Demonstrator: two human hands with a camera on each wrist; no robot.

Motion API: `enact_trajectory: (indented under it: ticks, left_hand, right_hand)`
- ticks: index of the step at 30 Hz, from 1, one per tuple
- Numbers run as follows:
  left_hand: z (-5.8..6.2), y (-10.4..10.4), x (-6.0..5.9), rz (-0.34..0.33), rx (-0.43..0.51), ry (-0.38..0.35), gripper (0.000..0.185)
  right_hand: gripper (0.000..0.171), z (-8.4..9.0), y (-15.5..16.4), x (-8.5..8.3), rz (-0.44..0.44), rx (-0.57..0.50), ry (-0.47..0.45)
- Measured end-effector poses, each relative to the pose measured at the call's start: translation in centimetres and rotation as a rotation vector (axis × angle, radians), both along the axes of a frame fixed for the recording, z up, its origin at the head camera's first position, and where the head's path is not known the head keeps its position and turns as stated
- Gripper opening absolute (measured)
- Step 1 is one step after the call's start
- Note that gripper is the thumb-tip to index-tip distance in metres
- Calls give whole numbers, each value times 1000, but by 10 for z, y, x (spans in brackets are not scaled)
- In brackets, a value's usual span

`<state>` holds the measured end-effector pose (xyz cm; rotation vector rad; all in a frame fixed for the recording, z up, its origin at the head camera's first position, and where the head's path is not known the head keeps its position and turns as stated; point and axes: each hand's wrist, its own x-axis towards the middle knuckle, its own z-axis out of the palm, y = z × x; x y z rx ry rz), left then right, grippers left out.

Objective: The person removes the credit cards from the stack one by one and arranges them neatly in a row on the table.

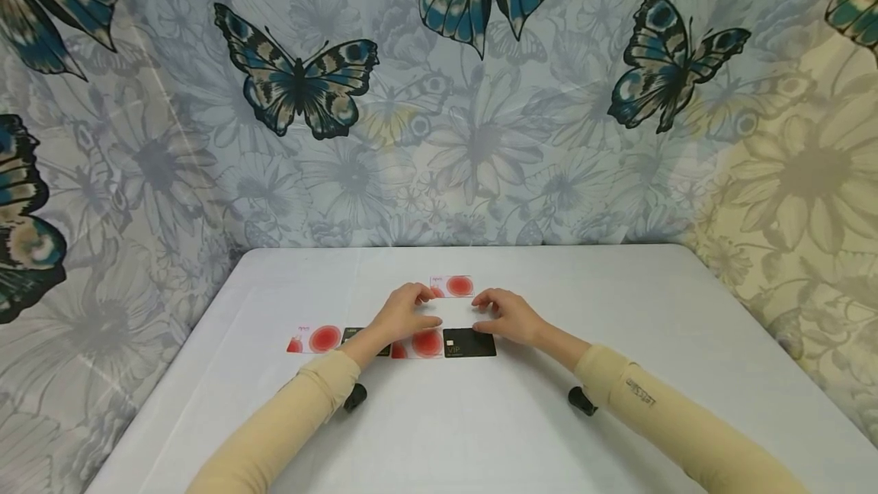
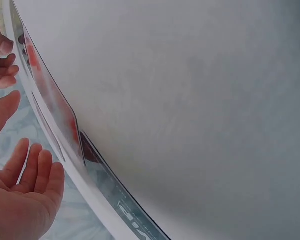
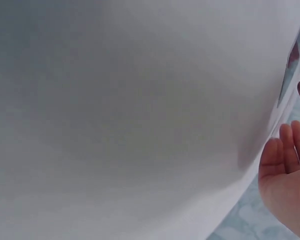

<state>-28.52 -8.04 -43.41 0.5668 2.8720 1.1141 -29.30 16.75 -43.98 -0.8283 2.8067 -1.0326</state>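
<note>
Nearest the front edge of the tabletop (image 1: 617, 433), a row of four cards lies flat, the black VIP card (image 1: 469, 342) at its right end. Beyond, left hand (image 1: 405, 315) and right hand (image 1: 506, 315) hover with relaxed fingers, holding nothing. Farther back lies one red-circle card (image 1: 453, 286), seemingly starting a second row.

second black card (image 1: 357, 335) half hidden by forearm

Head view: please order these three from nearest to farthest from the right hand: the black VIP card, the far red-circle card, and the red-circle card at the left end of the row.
Measured from the right hand:
1. Black VIP card, just below the hand, at the row's right end.
2. Far red-circle card, alone behind the row, up and left of the hand.
3. Left-end red-circle card, beyond the left hand.
</note>
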Motion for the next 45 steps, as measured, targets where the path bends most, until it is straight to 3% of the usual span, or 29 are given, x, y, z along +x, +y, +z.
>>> enact_trajectory:
  ticks: [28, 45]
  left_hand:
    - [-3, -1, -38, 112, -70, -25, 42]
    - [0, 8, -52, 151, -173, -33, 50]
  right_hand:
    - [45, 1, -8, -52, -116, 50, -26]
    - [49, 2, -13, -63, -154, 107, -60]
